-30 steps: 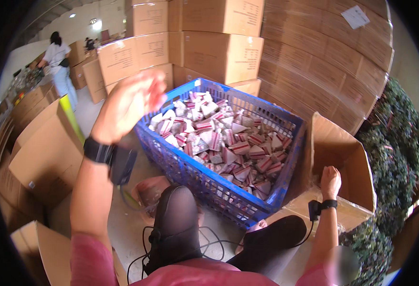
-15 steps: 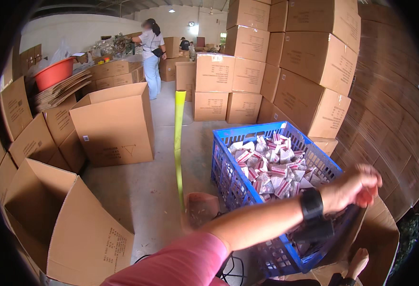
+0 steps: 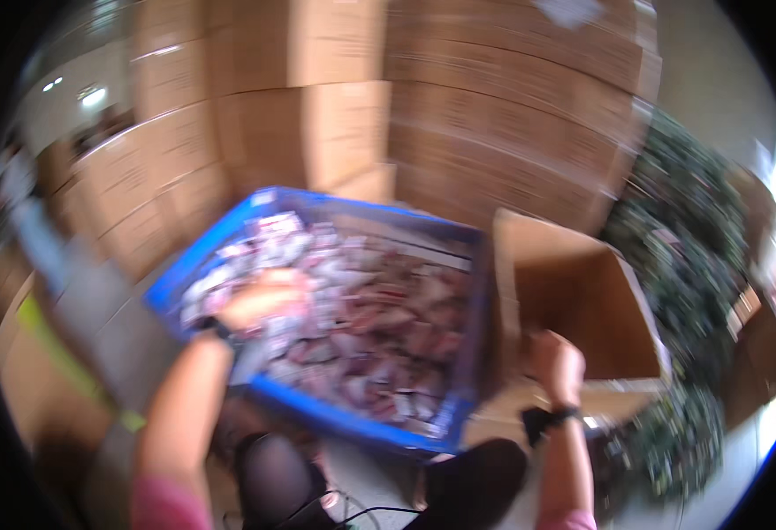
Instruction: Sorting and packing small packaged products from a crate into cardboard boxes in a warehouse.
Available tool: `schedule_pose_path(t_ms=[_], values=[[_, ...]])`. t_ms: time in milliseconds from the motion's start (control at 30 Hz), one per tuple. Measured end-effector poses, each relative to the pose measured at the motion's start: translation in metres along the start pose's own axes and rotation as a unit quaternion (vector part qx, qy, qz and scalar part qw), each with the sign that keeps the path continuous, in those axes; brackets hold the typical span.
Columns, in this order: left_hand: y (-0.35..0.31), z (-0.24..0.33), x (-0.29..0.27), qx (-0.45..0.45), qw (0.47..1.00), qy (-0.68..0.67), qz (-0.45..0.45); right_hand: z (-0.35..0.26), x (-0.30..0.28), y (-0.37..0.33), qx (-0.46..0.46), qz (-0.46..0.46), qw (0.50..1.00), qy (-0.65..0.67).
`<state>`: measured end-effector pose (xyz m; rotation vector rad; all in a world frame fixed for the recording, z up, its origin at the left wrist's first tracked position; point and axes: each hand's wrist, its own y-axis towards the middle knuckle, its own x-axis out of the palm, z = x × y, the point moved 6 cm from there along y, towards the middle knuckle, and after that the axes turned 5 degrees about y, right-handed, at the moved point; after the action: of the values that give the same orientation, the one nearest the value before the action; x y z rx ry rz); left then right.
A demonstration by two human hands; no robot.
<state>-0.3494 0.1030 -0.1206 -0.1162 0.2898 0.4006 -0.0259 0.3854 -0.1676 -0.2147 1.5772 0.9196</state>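
Observation:
A blue plastic crate (image 3: 361, 424) stands in front of me, holding many small clear packets (image 3: 379, 327) with pink-and-white labels. My left hand (image 3: 269, 296) is over the packets at the crate's left side, its fingers smeared by motion. To the right of the crate, a tall open cardboard box (image 3: 622, 305) leans with its mouth facing me, and its visible inside is brown and bare. My right hand (image 3: 560, 367) is closed at this box's near left edge, gripping it; the fingertips are partly hidden. A dark band is on each wrist.
Stacked cardboard cartons (image 3: 503, 115) rise behind the crate. Dark green artificial foliage (image 3: 680, 238) is heaped at the right. A yellow-green strip (image 3: 61, 353) runs at the left, and black cables (image 3: 344, 511) lie between my knees. A person (image 3: 30, 212) stands far left.
The view has swung right. My left hand has moved from the open box's edge to over the packets in the crate. My right hand has come up to the box's near edge.

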Motion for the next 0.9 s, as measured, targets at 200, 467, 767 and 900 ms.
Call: schedule_pose_path(t_ms=[200, 467, 767, 900], values=[[0.003, -0.019, -0.093, -0.026, 0.967, -0.076, 0.242, 0.018, -0.023, -0.012, 0.036, 0.207, 0.944, 0.254], [0.033, 0.060, 0.076, 0.077, 0.929, -0.352, 0.085, 0.033, -0.020, -0.021, 0.092, 0.144, 0.940, 0.297], [-0.054, 0.150, 0.163, 0.213, 0.803, -0.524, -0.188, 0.018, -0.008, -0.006, -0.007, 0.073, 0.996, -0.052], [-0.047, 0.077, 0.158, 0.124, 0.896, -0.422, -0.067, 0.050, 0.015, -0.001, 0.073, 0.074, 0.945, 0.309]])
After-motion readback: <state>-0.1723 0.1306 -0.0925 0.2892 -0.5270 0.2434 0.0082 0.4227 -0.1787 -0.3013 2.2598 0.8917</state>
